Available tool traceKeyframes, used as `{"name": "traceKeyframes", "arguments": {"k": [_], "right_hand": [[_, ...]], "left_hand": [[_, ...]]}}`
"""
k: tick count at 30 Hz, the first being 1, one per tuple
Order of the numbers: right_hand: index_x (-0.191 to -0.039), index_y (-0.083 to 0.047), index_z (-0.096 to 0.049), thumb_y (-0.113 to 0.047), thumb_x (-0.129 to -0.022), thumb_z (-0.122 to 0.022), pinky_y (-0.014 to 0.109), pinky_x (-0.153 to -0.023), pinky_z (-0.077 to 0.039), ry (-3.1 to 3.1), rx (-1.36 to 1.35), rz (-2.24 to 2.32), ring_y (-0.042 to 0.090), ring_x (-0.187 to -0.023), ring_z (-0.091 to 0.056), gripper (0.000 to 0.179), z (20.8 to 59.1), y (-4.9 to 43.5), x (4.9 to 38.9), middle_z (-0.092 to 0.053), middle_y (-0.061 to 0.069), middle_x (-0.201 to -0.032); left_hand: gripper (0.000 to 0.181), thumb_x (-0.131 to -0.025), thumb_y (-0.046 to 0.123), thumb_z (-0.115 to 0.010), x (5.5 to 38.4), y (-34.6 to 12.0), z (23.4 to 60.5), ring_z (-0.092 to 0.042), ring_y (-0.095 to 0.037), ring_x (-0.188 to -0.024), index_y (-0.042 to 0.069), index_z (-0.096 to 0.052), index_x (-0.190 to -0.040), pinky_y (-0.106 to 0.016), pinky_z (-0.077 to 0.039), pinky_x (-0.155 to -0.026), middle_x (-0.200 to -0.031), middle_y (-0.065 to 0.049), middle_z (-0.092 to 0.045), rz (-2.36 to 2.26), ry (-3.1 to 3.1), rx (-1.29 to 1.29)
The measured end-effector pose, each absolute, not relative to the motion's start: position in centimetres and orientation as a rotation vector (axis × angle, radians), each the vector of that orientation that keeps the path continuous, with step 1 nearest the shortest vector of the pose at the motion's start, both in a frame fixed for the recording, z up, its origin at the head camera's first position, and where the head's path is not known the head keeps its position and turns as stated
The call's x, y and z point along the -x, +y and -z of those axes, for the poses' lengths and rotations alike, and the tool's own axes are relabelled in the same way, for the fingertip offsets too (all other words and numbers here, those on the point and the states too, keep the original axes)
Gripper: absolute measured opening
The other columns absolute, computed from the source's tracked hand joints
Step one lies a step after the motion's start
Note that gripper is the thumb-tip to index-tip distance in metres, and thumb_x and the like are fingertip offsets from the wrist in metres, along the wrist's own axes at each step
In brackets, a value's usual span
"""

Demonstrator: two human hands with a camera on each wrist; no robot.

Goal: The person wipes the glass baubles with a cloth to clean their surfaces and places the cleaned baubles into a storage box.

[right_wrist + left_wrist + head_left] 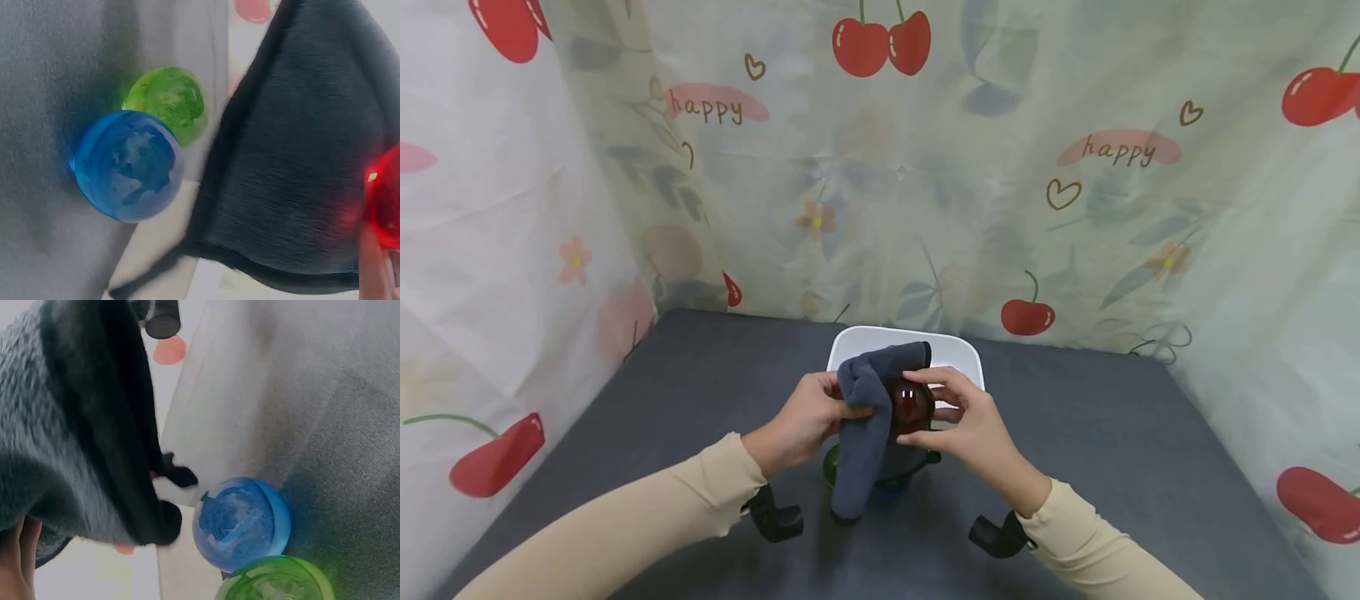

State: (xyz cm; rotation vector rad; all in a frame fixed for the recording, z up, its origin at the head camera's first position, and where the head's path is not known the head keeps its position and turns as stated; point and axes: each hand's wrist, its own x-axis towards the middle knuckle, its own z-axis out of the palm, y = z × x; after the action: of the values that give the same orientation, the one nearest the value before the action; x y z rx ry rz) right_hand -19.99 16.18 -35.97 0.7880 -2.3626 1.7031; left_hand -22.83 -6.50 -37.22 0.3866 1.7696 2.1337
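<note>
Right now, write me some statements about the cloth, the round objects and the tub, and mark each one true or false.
1. The left hand holds the dark cloth. True.
2. The right hand holds something yellow. False: it holds a red object.
3. A blue object and a green object are on the table. True.
4. The tub is black. False: the tub is white.

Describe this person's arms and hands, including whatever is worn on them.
The left hand and right hand are ungloved. The left sleeve and right sleeve are plain cream, ending in cuffs at the wrists. A black angular device juts out at the left wrist, another at the right.
</note>
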Motion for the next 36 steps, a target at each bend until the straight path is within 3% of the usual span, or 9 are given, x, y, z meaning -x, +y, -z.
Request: {"name": "traceKeyframes", "arguments": {"k": [4, 8, 14, 22, 26, 30, 33, 36], "right_hand": [[-0.127, -0.017, -0.061, -0.007, -0.067, -0.088, 0.029, -0.093, -0.051, -2.337, -0.717, -1.771, 0.017, -0.109, -0.059, 0.067, 36.2, 16.2, 20.2, -0.058, 0.003, -0.123], [-0.128, -0.013, -0.06, -0.003, -0.067, -0.087, 0.028, -0.09, -0.052, -2.323, -0.634, -1.847, 0.015, -0.107, -0.058, 0.067, 36.4, 16.0, 20.5, -0.057, 0.005, -0.12], [-0.127, -0.004, -0.05, 0.008, -0.069, -0.081, 0.031, -0.087, -0.055, -2.245, -0.646, -2.027, 0.012, -0.109, -0.059, 0.067, 36.3, 15.9, 20.6, -0.049, 0.009, -0.128], [-0.123, -0.021, -0.064, -0.02, -0.061, -0.092, 0.028, -0.09, -0.053, -2.425, -0.936, -0.972, 0.01, -0.105, -0.059, 0.069, 35.5, 16.2, 20.7, -0.062, -0.005, -0.112], [-0.122, -0.02, -0.065, -0.014, -0.062, -0.091, 0.024, -0.085, -0.055, -2.433, -0.899, -1.243, 0.009, -0.097, -0.063, 0.066, 35.6, 16.5, 20.7, -0.063, -0.002, -0.115], [-0.127, -0.012, -0.058, -0.001, -0.067, -0.086, 0.029, -0.089, -0.054, -2.332, -0.825, -1.719, 0.014, -0.104, -0.064, 0.067, 35.7, 16.4, 20.5, -0.054, 0.006, -0.126], [-0.126, -0.011, -0.058, -0.005, -0.065, -0.088, 0.032, -0.097, -0.05, -2.342, -0.874, -1.511, 0.017, -0.116, -0.058, 0.068, 35.6, 16.2, 20.5, -0.055, 0.006, -0.126], [-0.124, -0.015, -0.062, -0.016, -0.06, -0.092, 0.032, -0.096, -0.05, -2.378, -0.894, -1.055, 0.015, -0.113, -0.057, 0.071, 35.4, 16.2, 20.5, -0.062, 0.0, -0.118]], "left_hand": [[0.038, -0.087, -0.001, -0.065, 22.7, -6.5, 37.1, -0.068, -0.013, -0.082, -0.009, -0.057, -0.123, -0.031, -0.058, -0.075, -0.1, -0.002, -0.067, -2.104, 1.763, -0.466], [0.043, -0.088, 0.003, -0.066, 22.5, -6.5, 37.0, -0.067, -0.017, -0.093, -0.008, -0.054, -0.128, -0.035, -0.057, -0.08, -0.108, -0.005, -0.064, -2.067, 1.756, -0.58], [0.038, -0.094, 0.005, -0.06, 22.6, -6.8, 36.8, -0.065, -0.014, -0.096, -0.009, -0.051, -0.129, -0.031, -0.056, -0.082, -0.109, -0.002, -0.063, -2.052, 1.67, -0.608], [0.043, -0.086, 0.001, -0.067, 22.8, -6.7, 37.0, -0.067, -0.019, -0.098, -0.007, -0.057, -0.127, -0.036, -0.057, -0.082, -0.116, -0.01, -0.066, -2.021, 1.785, -0.549], [0.036, -0.086, 0.001, -0.067, 22.7, -6.7, 37.4, -0.067, -0.013, -0.081, -0.008, -0.061, -0.12, -0.031, -0.057, -0.075, -0.098, -0.004, -0.069, -2.076, 1.812, -0.482], [0.027, -0.087, -0.001, -0.064, 22.6, -6.6, 37.4, -0.064, -0.011, -0.074, -0.002, -0.063, -0.114, -0.029, -0.056, -0.073, -0.089, 0.002, -0.067, -2.159, 1.734, -0.462], [0.034, -0.086, -0.001, -0.064, 22.6, -6.4, 37.4, -0.067, -0.015, -0.087, 0.0, -0.061, -0.119, -0.033, -0.057, -0.077, -0.101, -0.002, -0.068, -2.151, 1.707, -0.51], [0.044, -0.084, 0.002, -0.07, 22.5, -6.3, 37.4, -0.068, -0.019, -0.095, -0.001, -0.059, -0.127, -0.038, -0.058, -0.079, -0.111, -0.008, -0.067, -2.106, 1.784, -0.545]]}}
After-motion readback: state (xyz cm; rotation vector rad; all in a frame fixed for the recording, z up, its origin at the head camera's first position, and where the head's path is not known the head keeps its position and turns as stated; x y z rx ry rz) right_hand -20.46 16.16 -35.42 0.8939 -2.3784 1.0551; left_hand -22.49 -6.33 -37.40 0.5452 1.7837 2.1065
